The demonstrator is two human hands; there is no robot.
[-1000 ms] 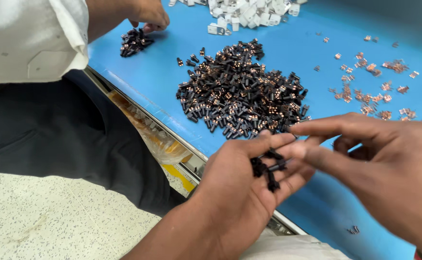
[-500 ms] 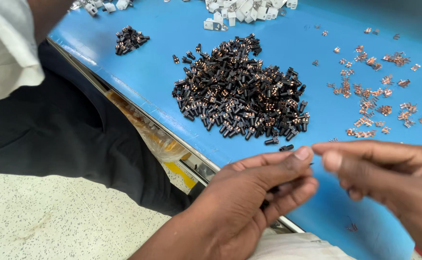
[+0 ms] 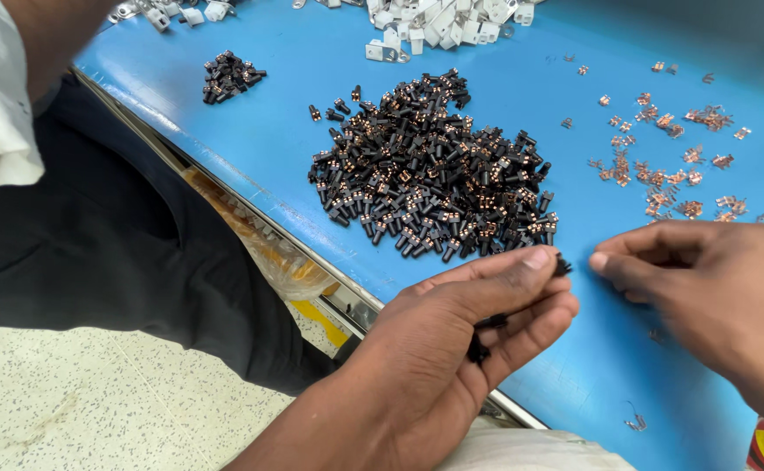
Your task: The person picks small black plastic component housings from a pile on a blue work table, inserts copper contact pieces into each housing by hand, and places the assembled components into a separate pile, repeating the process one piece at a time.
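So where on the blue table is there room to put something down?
Bare blue table lies between the small black pile and the big black pile. More lies between the big pile and the copper clips. The far edge is crowded with white parts. The left hand and right hand fill the near edge.

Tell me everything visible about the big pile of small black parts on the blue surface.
The big pile of black parts is a loose heap of many small, dark, plastic-looking pieces, each with copper-coloured metal contacts showing. They lie jumbled at all angles, thickest in the middle, with a few strays off its upper-left edge. It rests on the blue surface, near the middle of the view. Neither hand touches it: the left hand lies just below its lower edge, the right hand to the lower right.
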